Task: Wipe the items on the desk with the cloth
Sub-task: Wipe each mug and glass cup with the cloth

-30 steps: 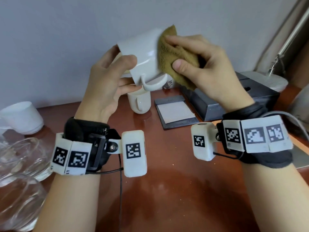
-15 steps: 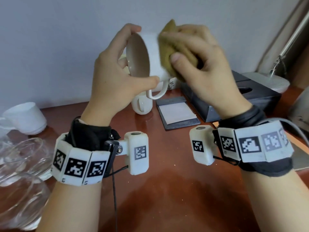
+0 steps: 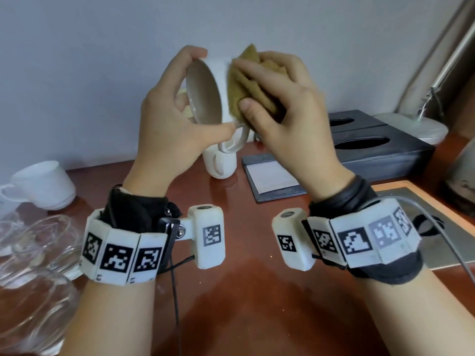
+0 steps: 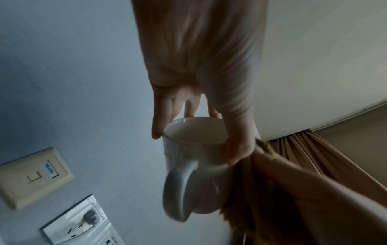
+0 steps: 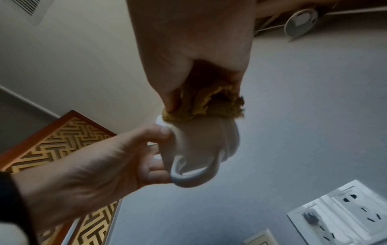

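Note:
A white mug [image 3: 205, 98] is held up above the desk, tipped on its side with its mouth toward me and its handle [image 3: 235, 142] hanging down. My left hand [image 3: 169, 119] grips it by the rim, index finger on top and thumb underneath. My right hand [image 3: 280, 98] holds a bunched mustard-yellow cloth [image 3: 246, 83] pressed against the mug's outer wall. In the left wrist view the mug [image 4: 194, 165] shows with the cloth [image 4: 247, 190] at its right. The right wrist view has the cloth [image 5: 205, 106] on top of the mug [image 5: 201, 142].
On the brown desk [image 3: 244, 291] stand a second white mug [image 3: 221, 163], a dark notepad holder [image 3: 272, 176], a black tissue box [image 3: 372, 145] and a lamp base [image 3: 416, 127]. A white cup [image 3: 43, 183] and glassware [image 3: 30, 265] lie at the left.
The mug has been turned in my left hand so its mouth faces me and the handle points down. My right hand kept the cloth pressed on the mug's side.

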{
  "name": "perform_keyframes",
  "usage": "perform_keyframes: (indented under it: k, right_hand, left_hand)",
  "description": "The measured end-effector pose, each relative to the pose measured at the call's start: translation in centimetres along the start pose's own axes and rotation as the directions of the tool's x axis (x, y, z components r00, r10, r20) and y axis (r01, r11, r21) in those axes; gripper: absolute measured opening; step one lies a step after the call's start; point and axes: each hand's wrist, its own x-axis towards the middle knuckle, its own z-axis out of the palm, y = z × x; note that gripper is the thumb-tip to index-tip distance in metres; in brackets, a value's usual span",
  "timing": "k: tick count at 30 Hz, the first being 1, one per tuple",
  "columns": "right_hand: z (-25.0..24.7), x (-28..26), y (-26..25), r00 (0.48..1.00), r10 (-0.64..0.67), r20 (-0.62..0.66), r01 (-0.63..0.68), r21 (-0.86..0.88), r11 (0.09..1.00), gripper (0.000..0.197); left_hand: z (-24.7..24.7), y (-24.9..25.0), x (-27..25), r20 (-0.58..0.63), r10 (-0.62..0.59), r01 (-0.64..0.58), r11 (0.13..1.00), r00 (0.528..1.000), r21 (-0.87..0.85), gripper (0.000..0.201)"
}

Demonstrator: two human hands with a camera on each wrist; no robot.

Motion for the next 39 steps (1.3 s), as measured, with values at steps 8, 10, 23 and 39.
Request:
perform_keyframes:
  k: [8,10,23,39]
  right_hand:
    - [-1.3,1.0,1.8,0.922,0.376,-0.091,-0.362,0.142,0.922,0.021]
    - [-1.3,0.8,1.7,0.927,0.368,-0.068,-0.358,0.124,0.925,0.031]
    - [-1.2,0.6,0.2,0.764,0.597,0.246,-0.591,0.638,0.494,0.039]
    - [0.5,-0.6,0.9,0.904,0.428,-0.005,-0.288,0.732,0.617,0.047]
  left_hand:
    - [0.8,-0.2,-0.3,0.082,0.114,-0.124,0.983,0.990,0.134,0.075]
    - [1.1,-0.4,-0.3,0.075,0.115,-0.124,0.983,0.991,0.136,0.075]
    - [1.5,-0.3,-0.4,-0.025,0.201,-0.193,0.963,0.979,0.190,0.073]
    - [2.5,-0.8,0.4,0.102,0.068,-0.052,0.988,0.993,-0.147,0.086]
